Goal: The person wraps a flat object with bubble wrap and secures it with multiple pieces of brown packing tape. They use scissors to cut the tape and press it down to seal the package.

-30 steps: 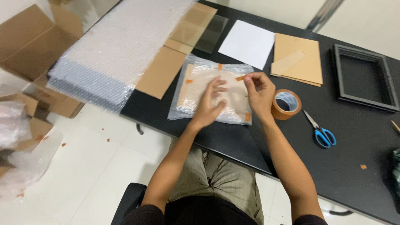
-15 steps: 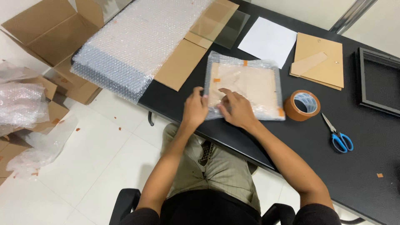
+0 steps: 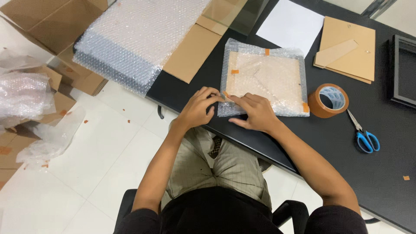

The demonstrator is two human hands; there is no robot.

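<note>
A black worktop (image 3: pixel 390 156) seen from above. Both hands sit at the near-left corner of a bubble-wrapped flat parcel (image 3: pixel 264 82), the left hand (image 3: pixel 197 108) and right hand (image 3: pixel 255 112) close together, so that corner is crowded. Just right of the parcel stands a roll of brown tape (image 3: pixel 331 100), leaving only a narrow gap. Blue-handled scissors (image 3: pixel 363 132) lie near the roll. Beyond them the worktop's near-right area is bare. Behind the parcel, a white sheet (image 3: pixel 291 24) and stacked cardboard pieces (image 3: pixel 349 50) lie flat. To the left, a bubble-wrap stack (image 3: pixel 138 37) and cardboard strip (image 3: pixel 190 54) block the worktop's left end.
</note>
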